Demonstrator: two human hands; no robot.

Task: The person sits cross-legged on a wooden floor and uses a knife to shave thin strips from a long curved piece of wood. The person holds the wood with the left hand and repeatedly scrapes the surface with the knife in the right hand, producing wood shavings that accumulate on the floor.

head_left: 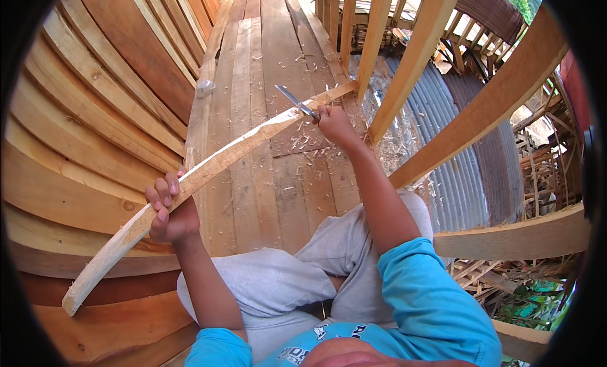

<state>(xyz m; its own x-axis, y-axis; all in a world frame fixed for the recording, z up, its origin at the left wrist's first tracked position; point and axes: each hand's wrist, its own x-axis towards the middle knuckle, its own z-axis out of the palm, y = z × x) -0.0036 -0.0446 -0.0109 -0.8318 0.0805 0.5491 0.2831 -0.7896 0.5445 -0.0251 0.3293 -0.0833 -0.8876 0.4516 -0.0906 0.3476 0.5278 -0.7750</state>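
A long, pale strip of wood point(234, 153) slants from the near left up to the railing on the far right. My left hand point(171, 209) is closed around its nearer part, with the thumb and fingers wrapped over it. In my right hand point(334, 123) is a knife point(292, 98), its blade lying across the strip near the far end and pointing up and left. Fresh, lighter cut wood shows along the strip's upper edge beside the blade. The knife's handle is mostly hidden in my fingers.
Curled shavings point(303, 139) litter the plank floor point(246, 114). A board wall point(82, 146) rises on the left, and upright railing posts point(411, 63) stand on the right. Beyond them lies a corrugated metal roof point(442, 139). A small clear object point(205, 87) sits by the wall.
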